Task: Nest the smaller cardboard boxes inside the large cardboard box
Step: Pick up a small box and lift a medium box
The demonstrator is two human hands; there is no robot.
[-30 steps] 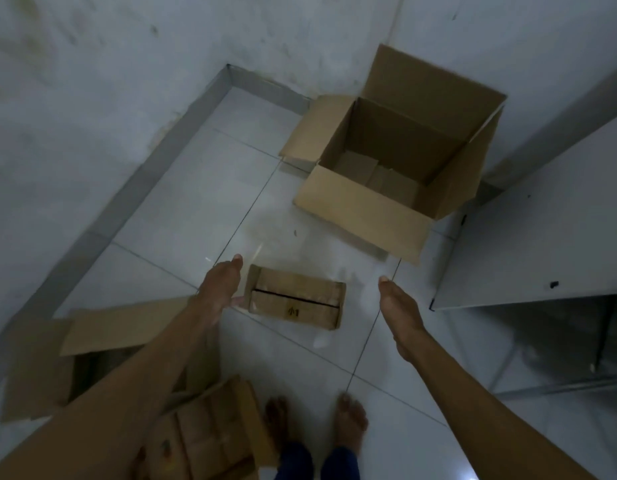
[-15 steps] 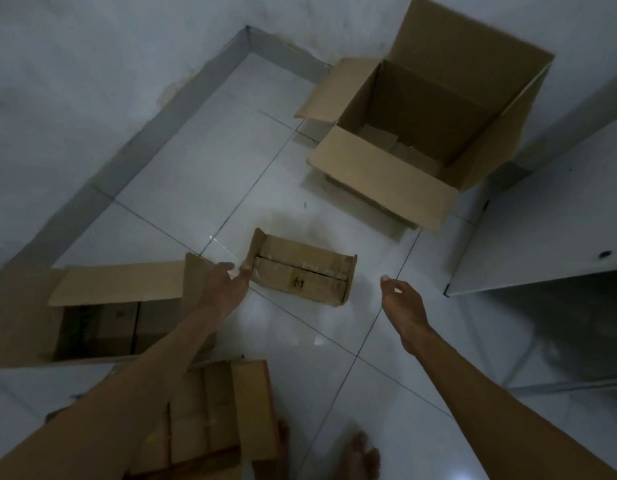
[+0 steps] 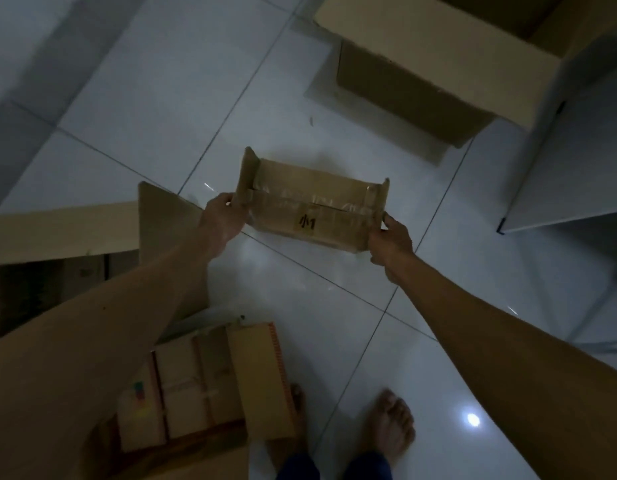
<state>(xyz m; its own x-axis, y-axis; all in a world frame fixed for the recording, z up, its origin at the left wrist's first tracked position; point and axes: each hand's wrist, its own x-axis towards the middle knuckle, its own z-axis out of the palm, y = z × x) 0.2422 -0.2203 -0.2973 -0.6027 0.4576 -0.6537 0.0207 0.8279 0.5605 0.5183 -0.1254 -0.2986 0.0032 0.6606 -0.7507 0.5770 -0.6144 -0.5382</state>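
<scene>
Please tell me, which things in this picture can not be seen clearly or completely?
- Large box, head view: the top edge of the picture cuts it off, so its inside is not visible.
- Small box: the left hand and right hand cover its ends; dim light and blur make its label unclear.
- Open box at left: the left forearm and the picture edge hide part of it; its contents are too dark.

Beyond the box you grip, the large box is cut off by the top edge, so you cannot see inside.
</scene>
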